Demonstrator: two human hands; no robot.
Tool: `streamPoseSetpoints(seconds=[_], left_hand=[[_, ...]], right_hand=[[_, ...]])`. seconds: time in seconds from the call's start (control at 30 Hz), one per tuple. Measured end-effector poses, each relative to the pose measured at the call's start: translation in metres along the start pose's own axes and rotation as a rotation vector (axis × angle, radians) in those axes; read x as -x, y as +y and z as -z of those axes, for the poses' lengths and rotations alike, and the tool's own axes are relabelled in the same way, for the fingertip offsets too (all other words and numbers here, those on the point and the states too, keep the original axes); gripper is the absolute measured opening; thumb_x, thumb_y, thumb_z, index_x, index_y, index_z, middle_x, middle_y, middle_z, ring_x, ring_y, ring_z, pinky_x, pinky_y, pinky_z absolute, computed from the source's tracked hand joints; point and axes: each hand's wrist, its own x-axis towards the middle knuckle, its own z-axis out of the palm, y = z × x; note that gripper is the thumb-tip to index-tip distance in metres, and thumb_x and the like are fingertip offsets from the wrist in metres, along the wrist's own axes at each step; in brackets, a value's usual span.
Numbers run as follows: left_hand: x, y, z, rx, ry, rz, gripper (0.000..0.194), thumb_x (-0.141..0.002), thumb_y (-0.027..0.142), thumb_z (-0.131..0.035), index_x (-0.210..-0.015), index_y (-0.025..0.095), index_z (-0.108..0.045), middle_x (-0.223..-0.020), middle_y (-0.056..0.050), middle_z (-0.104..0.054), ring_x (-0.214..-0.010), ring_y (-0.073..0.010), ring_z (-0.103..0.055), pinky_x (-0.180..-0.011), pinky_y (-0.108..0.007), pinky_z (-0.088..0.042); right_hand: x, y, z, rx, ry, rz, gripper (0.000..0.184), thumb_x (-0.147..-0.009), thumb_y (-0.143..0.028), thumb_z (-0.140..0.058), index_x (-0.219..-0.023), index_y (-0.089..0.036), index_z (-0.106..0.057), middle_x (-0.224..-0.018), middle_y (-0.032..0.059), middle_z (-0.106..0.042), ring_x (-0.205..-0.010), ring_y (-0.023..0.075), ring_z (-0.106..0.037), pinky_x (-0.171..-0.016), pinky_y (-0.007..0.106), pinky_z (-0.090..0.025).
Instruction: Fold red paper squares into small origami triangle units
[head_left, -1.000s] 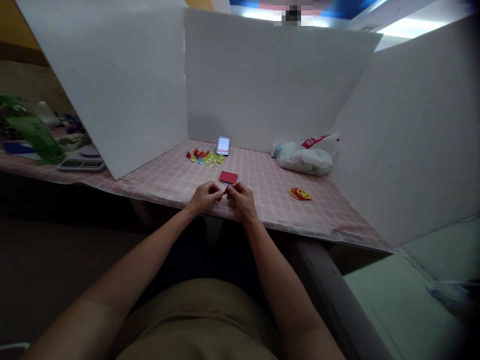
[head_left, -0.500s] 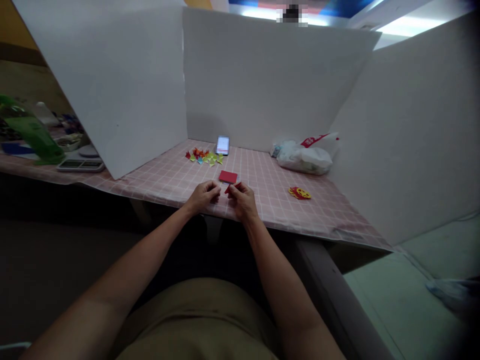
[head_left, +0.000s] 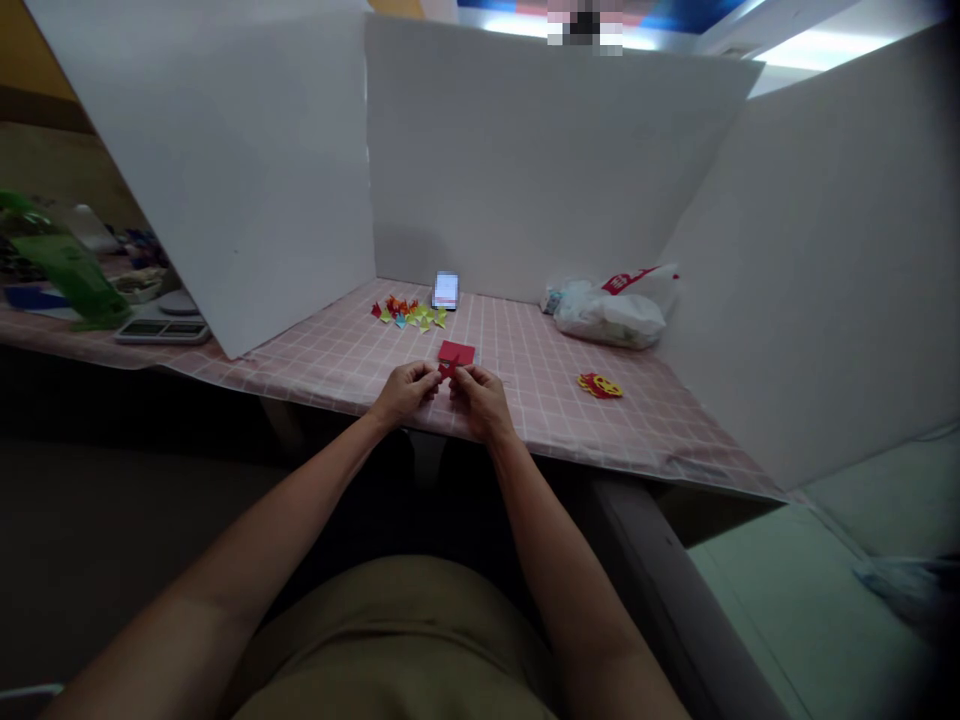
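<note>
Pinching a small, pointed, folded piece of red paper (head_left: pixel 448 370) between the fingertips of left hand (head_left: pixel 407 394) and right hand (head_left: pixel 484 399). Gripping narrowly on both sides, thumbs and forefingers drawn in, remaining fingers curled; too small to make out the folds. Holding the piece in the gap between the hands, above the near edge of a table covered with a pink cloth with white checked lines (head_left: pixel 517 345). Keeping both wrists low, forearms reaching up from either side of an olive-brown cloth garment (head_left: pixel 405 640).

Noted just beyond the hands: a flat, rectangular stack of bright red paper (head_left: pixel 456 352), partly overlapped in view by the held piece. Cannot tell about contact between the two.

Farther beyond and to the left of the hands: a loose cluster of small folded paper shapes in red, orange, yellow and blue (head_left: pixel 425 318). Just beside it, behind: an upright, dark-edged rectangular device with a lit screen (head_left: pixel 445 288).

Well to the right of the hands: a flat bundle of red and yellow cut-out shapes (head_left: pixel 600 386). Beyond that: a crumpled white plastic bag with red print (head_left: pixel 611 320).

Far left of the hands, past a tall white panel (head_left: pixel 277 150): a green translucent plastic bottle (head_left: pixel 67 268), tilted in view.
</note>
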Motion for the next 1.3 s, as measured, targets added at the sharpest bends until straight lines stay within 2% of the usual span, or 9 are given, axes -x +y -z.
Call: streamPoseSetpoints(seconds=[0.13,0.53,0.73,0.9,1.3], left_hand=[[-0.0005,-0.0014,0.0018,0.041,0.038,0.018,0.028,-0.081,0.042,-0.064,-0.071,0.017,-0.057,-0.059,0.004,-0.052,-0.049,-0.0088,-0.045,-0.05,-0.022,-0.035],[-0.002,0.0014,0.0032,0.071,-0.113,0.093,0.029,-0.082,0.042,-0.065,-0.07,0.017,-0.056,-0.058,0.003,-0.05,-0.049,-0.0088,-0.042,-0.05,-0.022,-0.031],[-0.0035,-0.003,0.0037,0.077,-0.104,0.095,0.03,-0.084,0.043,-0.062,-0.07,0.019,-0.053,-0.06,0.003,-0.049,-0.05,-0.0092,-0.042,-0.051,-0.023,-0.031],[-0.0047,-0.0059,0.0056,0.073,-0.151,0.107,0.03,-0.086,0.043,-0.062,-0.07,0.019,-0.055,-0.06,0.003,-0.05,-0.051,-0.0102,-0.042,-0.051,-0.023,-0.03],[-0.0027,0.0009,0.0085,0.129,-0.216,0.139,0.029,-0.086,0.045,-0.063,-0.078,0.017,-0.06,-0.067,0.002,-0.053,-0.053,-0.009,-0.045,-0.052,-0.022,-0.036]], right_hand=[[0.0022,-0.0032,-0.0008,-0.005,-0.014,-0.024,0.027,-0.068,-0.044,-0.078,-0.075,-0.02,-0.066,-0.069,-0.0015,-0.062,-0.057,0.0109,-0.053,-0.055,0.026,-0.043],[0.002,-0.0011,0.0,-0.02,-0.031,-0.035,0.025,-0.067,-0.04,-0.078,-0.077,-0.021,-0.064,-0.069,-0.0031,-0.06,-0.057,0.0103,-0.051,-0.056,0.026,-0.042],[0.0018,-0.0012,-0.0007,-0.013,-0.045,-0.024,0.022,-0.067,-0.036,-0.077,-0.079,-0.021,-0.066,-0.069,-0.0034,-0.06,-0.057,0.0098,-0.051,-0.056,0.025,-0.041],[0.0011,-0.0008,-0.0011,-0.005,-0.057,-0.013,0.021,-0.066,-0.034,-0.077,-0.076,-0.02,-0.066,-0.069,-0.0041,-0.059,-0.056,0.0091,-0.048,-0.056,0.025,-0.04],[0.0013,-0.0005,-0.0004,-0.012,-0.11,0.004,0.021,-0.068,-0.035,-0.078,-0.078,-0.02,-0.068,-0.072,-0.0028,-0.063,-0.058,0.0097,-0.052,-0.059,0.025,-0.043]])
